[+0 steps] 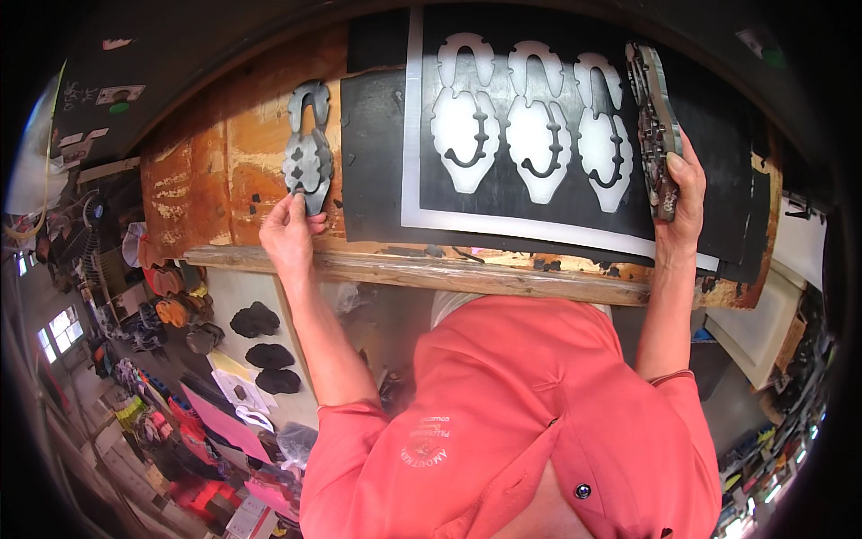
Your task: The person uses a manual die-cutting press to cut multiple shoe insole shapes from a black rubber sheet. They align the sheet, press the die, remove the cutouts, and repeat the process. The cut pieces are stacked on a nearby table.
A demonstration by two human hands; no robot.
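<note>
My left hand (292, 229) pinches the pointed lower end of a grey, flat cut-out piece (307, 162), with an arch at its top and small shaped openings in its middle. The piece is over the worn wooden board at the left. At the right, my right hand (684, 193) grips a thick metal cutting die (660, 135), tilted up on its edge so that its toothed inner side faces left. Between my hands lies a black sheet (548, 216), where three white shapes (465, 135) of the same arch-and-point outline show in a row, with thin curved black strips inside them.
A white border (411, 135) runs along the sheet's left and lower sides. The wooden table edge (431, 272) crosses in front of me, with small black scraps on it. Black rounded pieces (255, 321) lie on a pale surface at lower left. Another black sheet (373, 162) lies underneath.
</note>
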